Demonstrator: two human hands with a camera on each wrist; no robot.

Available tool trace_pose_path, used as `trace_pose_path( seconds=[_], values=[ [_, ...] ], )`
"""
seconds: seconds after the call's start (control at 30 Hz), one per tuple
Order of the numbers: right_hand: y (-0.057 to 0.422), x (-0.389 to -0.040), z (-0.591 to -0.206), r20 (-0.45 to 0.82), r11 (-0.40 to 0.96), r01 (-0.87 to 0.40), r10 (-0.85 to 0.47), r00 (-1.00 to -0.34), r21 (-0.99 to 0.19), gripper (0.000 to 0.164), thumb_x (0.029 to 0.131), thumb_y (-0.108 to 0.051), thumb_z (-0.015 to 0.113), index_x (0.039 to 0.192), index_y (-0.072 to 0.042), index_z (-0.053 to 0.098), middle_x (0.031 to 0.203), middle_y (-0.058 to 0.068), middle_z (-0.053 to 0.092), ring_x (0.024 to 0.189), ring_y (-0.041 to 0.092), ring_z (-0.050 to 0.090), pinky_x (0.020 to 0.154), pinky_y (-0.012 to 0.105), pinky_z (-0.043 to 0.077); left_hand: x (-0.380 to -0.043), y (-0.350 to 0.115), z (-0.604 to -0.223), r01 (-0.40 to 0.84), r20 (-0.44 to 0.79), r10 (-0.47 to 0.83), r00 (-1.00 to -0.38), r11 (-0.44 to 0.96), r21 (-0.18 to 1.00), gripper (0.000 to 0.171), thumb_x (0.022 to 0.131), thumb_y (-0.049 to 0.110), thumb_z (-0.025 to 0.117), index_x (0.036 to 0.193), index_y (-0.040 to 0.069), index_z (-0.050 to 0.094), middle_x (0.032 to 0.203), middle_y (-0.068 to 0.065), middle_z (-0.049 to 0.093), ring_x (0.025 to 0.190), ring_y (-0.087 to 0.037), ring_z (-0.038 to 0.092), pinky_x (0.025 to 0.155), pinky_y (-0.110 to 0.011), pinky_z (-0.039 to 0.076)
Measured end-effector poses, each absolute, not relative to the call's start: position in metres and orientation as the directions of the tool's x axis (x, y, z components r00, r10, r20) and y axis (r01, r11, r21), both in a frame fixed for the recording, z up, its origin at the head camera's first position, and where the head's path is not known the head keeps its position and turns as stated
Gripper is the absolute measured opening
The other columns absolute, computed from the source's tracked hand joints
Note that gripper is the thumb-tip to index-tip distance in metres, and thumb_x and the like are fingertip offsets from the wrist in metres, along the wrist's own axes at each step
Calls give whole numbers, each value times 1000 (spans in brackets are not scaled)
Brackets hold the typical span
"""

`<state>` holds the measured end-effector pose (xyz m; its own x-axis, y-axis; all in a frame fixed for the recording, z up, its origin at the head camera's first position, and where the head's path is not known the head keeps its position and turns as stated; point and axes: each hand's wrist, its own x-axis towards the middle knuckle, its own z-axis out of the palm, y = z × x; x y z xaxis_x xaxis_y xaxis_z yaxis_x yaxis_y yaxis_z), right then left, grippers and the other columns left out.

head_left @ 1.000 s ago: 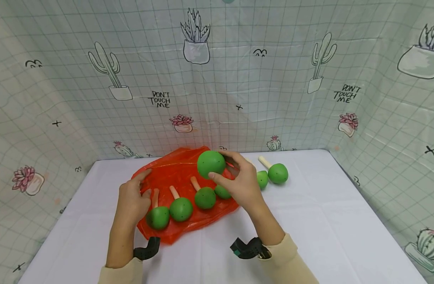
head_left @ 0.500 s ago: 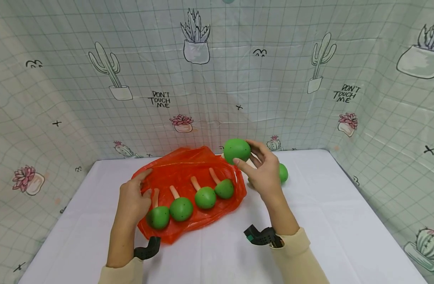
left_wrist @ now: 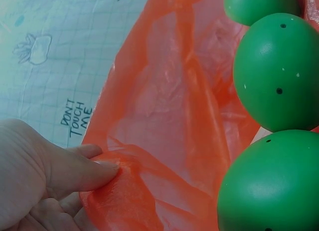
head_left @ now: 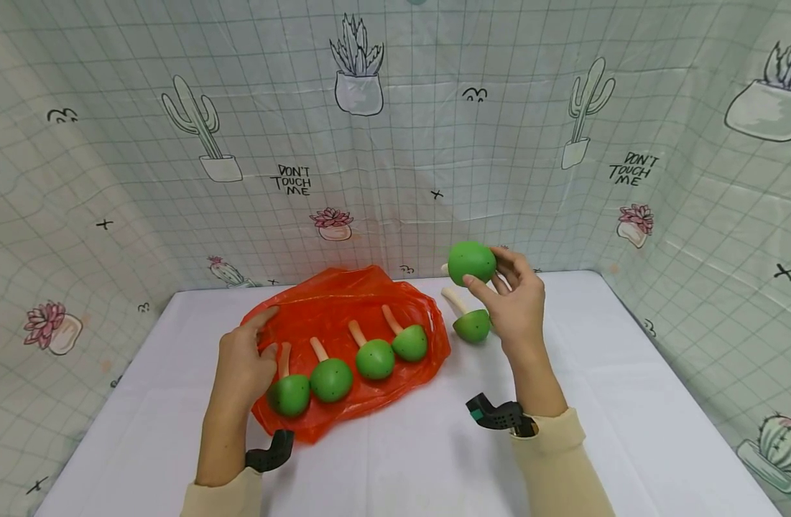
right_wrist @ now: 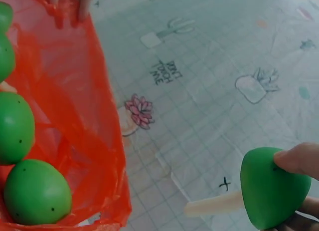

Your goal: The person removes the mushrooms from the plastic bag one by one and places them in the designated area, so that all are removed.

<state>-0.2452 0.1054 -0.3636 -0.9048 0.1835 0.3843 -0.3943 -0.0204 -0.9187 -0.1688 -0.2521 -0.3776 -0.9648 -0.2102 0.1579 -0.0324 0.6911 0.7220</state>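
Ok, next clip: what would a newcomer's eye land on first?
The eye likely goes to the bright red plastic bag on the white table, with four green-capped mushroom pieces on it and the left hand pinching its left edge. Next comes a similar piece raised in the right hand, right of the bag.

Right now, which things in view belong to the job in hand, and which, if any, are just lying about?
Job:
left hand, pinching red bag
right hand, gripping held mushroom
four mushrooms in the bag
probably loose mushroom on table, since it matches

Just about:
backdrop
wrist cameras
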Motion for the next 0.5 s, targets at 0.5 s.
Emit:
trace_pose_path(
  seconds=[0.5],
  values=[
    [123,-261,-377,323,-16,-340,273,-906,-940,60,86,7,80,140,8,53,146,17,54,138,25,54,115,31,45,-169,-251,-377,-49,139,-213,-967,692,721,61,96,-9,64,155,2,50,147,-30,55,131,-50,55,103,-60,50]
  ],
)
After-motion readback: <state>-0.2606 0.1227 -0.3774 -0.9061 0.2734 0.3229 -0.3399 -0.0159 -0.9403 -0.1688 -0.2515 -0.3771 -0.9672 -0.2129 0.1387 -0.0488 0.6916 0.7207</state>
